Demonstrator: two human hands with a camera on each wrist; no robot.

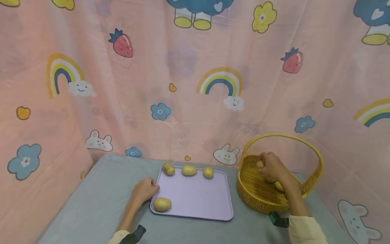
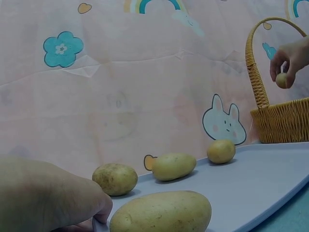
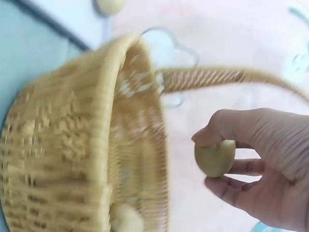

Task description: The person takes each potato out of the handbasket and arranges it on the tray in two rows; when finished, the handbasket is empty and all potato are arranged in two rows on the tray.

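My right hand [image 1: 272,166] pinches a small round potato [image 3: 215,158] between thumb and fingers, above the opening of the yellow wicker basket [image 1: 259,204]. Inside the basket lie more potatoes [image 1: 278,186], partly covered by my forearm. With its fingers at the left rim of the pale purple tray [image 1: 198,196], my left hand [image 1: 144,189] grips the edge. Along the tray's far side sit three potatoes: one at the left corner [image 1: 168,168], an oblong one [image 1: 189,170] and a smaller round one [image 1: 208,172]. A larger potato [image 1: 162,204] lies in the near left corner.
A grey cloth covers the table [image 1: 103,189]. The tall arched handle [image 1: 283,136] rises over the basket, right of the tray. Close behind the table hangs a pink patterned curtain [image 1: 182,135]. Dark straps with camera mounts [image 1: 278,220] sit at both wrists.
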